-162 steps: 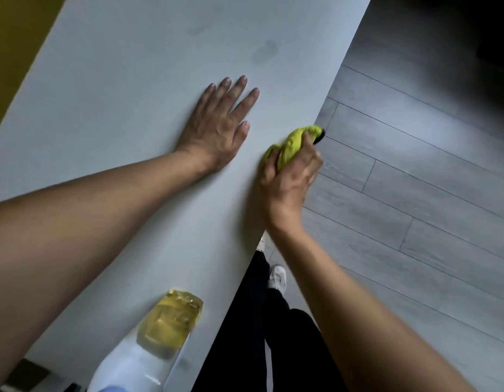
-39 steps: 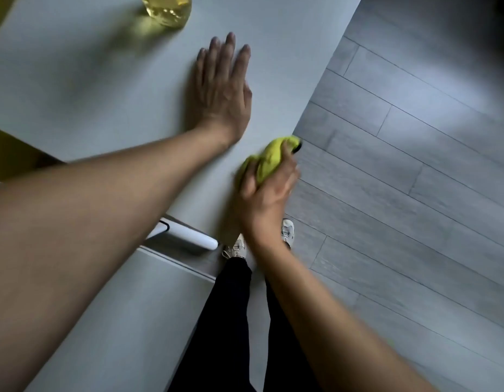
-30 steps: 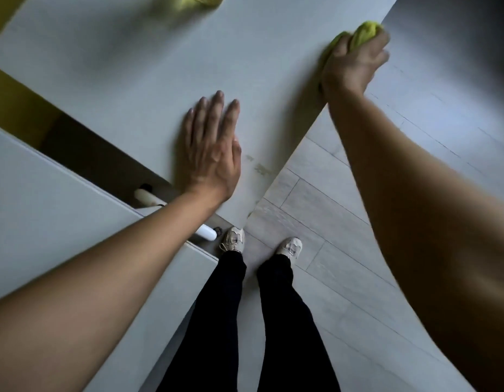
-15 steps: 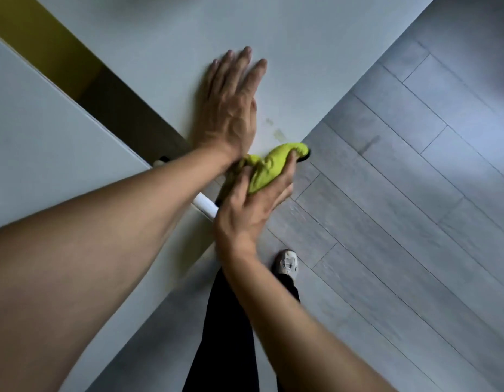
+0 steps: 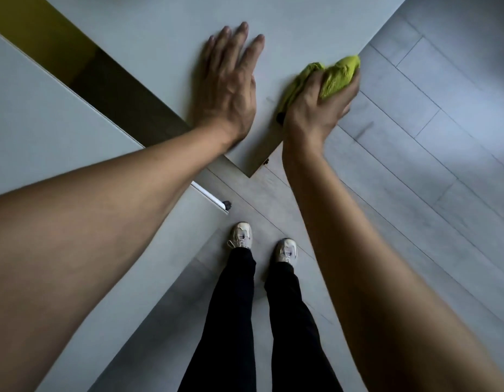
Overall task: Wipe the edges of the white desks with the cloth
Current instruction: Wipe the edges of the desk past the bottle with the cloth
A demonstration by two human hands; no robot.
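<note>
Right hand point(image 5: 316, 108) grips bunched green cloth point(image 5: 337, 76) on white table point(image 5: 160, 32) edge, near corner | cloth's long axis follows the edge | left hand point(image 5: 228, 89) flat, fingers straight, beside it

Our left hand point(image 5: 228, 91) lies flat on the tabletop point(image 5: 160, 29); to its right, our right hand point(image 5: 316, 108) holds the cloth point(image 5: 338, 76) over the tabletop's edge.

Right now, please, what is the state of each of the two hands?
Left hand: open, flat on the white desk top.
Right hand: closed, holding the crumpled yellow-green cloth at the desk edge.
</note>
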